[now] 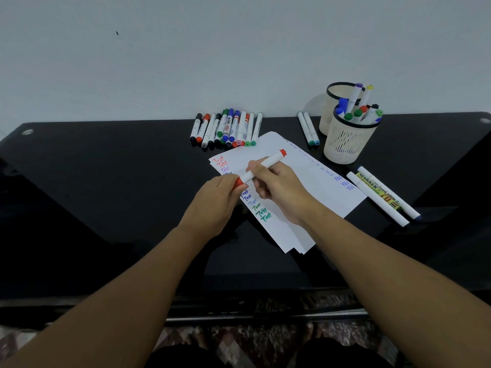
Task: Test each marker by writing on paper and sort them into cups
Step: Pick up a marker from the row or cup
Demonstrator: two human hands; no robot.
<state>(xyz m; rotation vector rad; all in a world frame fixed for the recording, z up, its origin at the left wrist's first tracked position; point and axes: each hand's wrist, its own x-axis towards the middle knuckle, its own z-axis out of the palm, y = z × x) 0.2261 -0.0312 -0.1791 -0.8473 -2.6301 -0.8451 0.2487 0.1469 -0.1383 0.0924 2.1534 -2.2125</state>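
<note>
A red marker [265,164] with a white barrel lies slanted above the white paper [305,179]. My right hand [279,187] grips its barrel. My left hand [218,200] pinches the red cap at its lower end. The paper carries rows of test words in red, blue and green down its left edge. A near mesh cup [345,144] holds several markers with blue, green and red caps. Behind it a second cup [332,107] holds two markers, purple and yellow. A row of several markers [225,128] lies at the back of the table.
Two white markers [308,128] lie left of the cups. Three larger markers [382,195], one yellow-labelled, lie right of the paper. The black glossy table [106,181] runs up to a white wall. The table's front edge is below my forearms.
</note>
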